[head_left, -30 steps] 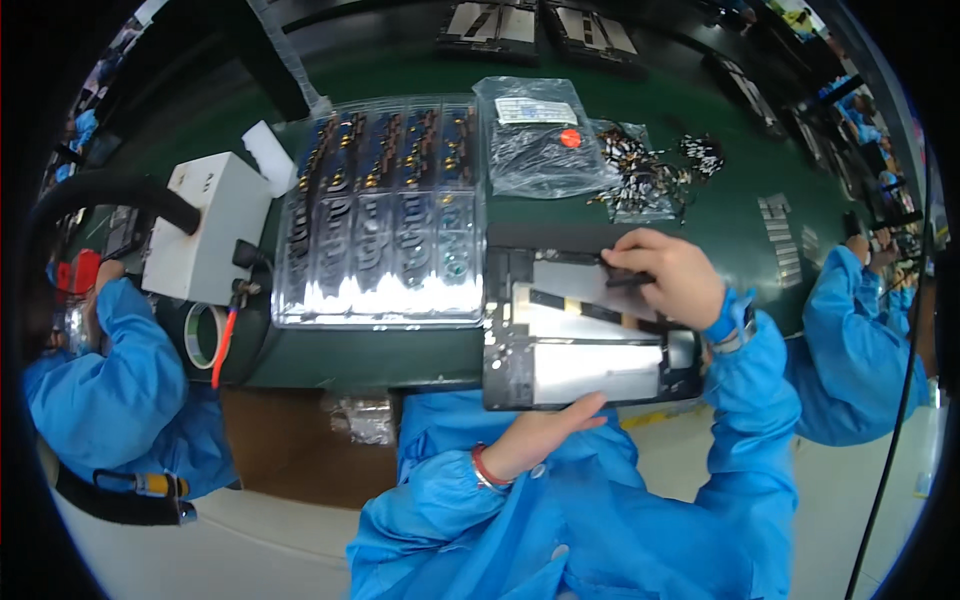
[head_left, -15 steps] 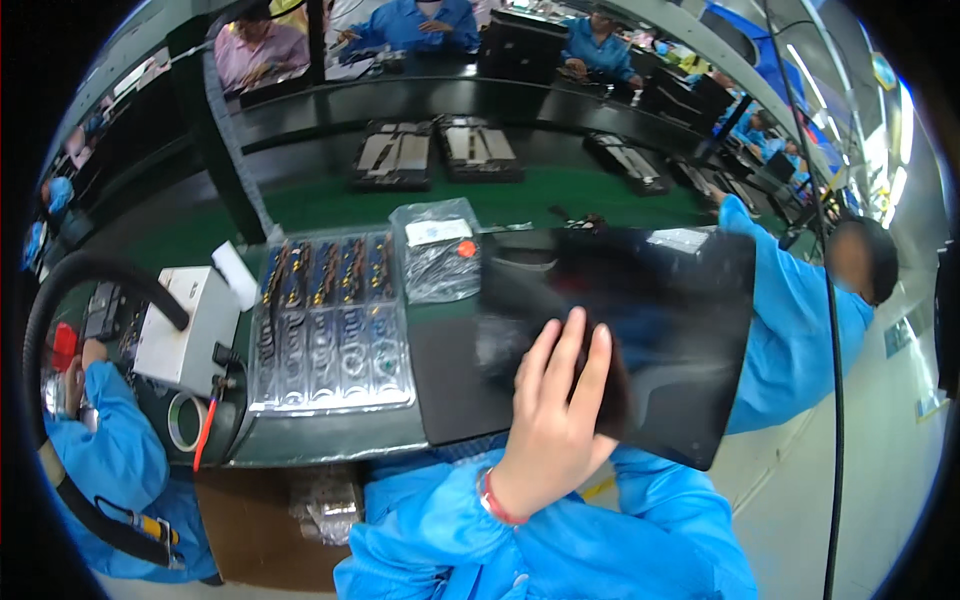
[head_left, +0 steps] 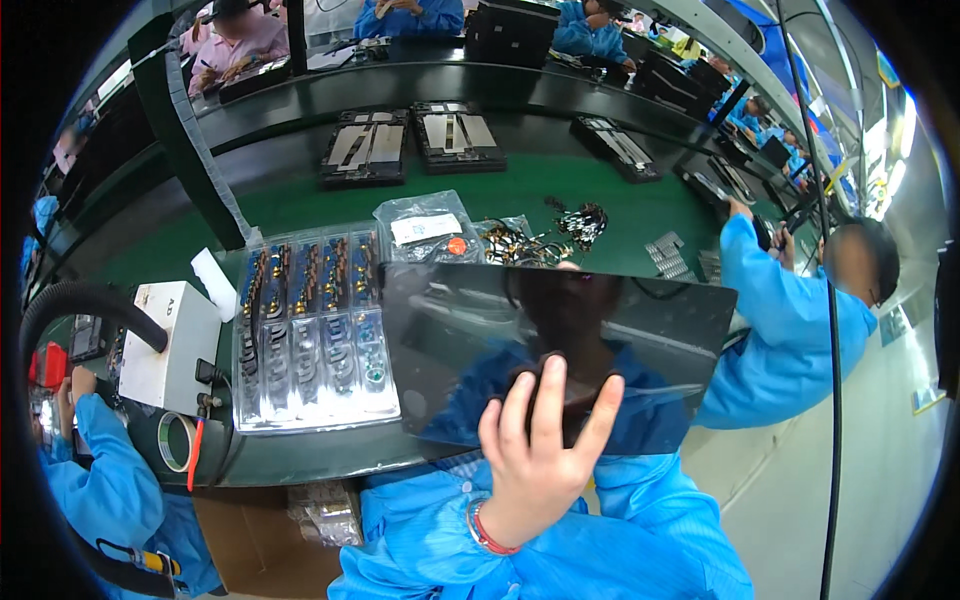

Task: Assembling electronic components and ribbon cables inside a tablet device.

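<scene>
A glossy black tablet screen (head_left: pixel 450 320) is held up over the table's front edge, broad face toward me and mirroring a figure in blue. Against its lower middle rest the spread fingers of my left hand (head_left: pixel 540 455), with a red bracelet at the wrist. My right hand (head_left: pixel 568 266) is almost wholly hidden behind the screen. Only a fingertip shows over the far edge, where it grips the panel. Left of the screen lies a clear blister tray (head_left: pixel 318 405) with rows of small flex parts. Just beyond is a clear bag (head_left: pixel 425 222) with dark contents.
Opened tablets (head_left: pixel 362 150) lie on the green tabletop farther back. Loose cables (head_left: pixel 520 242) and small metal parts (head_left: pixel 665 255) sit beyond the screen. On the left stand a white box (head_left: pixel 165 345) with a black hose, a tape roll (head_left: pixel 175 442) and a co-worker's arm. Another co-worker (head_left: pixel 790 330) reaches in at right.
The screen has swung leftward and now lies more level, uncovering the cables behind it. My left hand has come slightly nearer, its fingers more spread. The whole view has shifted a little.
</scene>
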The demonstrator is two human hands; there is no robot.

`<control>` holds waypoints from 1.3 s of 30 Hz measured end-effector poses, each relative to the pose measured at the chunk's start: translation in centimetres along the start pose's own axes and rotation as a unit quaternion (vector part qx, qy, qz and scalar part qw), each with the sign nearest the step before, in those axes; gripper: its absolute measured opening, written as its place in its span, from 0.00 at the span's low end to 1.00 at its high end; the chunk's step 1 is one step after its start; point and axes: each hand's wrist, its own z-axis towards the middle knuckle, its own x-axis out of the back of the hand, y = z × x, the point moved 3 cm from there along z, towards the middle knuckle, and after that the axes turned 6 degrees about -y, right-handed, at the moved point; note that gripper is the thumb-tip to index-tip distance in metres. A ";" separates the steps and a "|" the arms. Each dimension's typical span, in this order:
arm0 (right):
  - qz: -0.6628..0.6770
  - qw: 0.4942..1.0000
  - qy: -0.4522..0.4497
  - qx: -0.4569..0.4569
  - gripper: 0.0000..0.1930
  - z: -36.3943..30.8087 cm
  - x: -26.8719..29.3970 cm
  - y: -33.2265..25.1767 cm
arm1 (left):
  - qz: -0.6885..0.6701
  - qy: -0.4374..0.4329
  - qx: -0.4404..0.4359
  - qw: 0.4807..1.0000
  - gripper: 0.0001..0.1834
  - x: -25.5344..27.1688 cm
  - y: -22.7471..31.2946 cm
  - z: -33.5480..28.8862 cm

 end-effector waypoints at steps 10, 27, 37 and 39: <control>-0.317 0.924 -0.212 0.008 0.19 0.1 2.7 0.6 | -0.567 -0.105 0.116 0.809 0.22 -5.6 -1.8 -0.2; -0.531 0.745 -0.402 -0.047 0.24 -6.7 -0.4 8.4 | -0.673 -0.535 0.213 0.464 0.17 -3.6 -5.6 -11.3; -0.494 0.818 -0.162 -0.248 0.20 -11.0 10.0 5.6 | -0.115 -0.314 0.160 0.929 0.27 0.4 -12.2 -7.3; -0.434 0.852 -0.147 -0.252 0.17 -13.1 9.7 5.6 | -0.111 -0.335 0.154 0.923 0.29 -0.3 -11.7 -7.8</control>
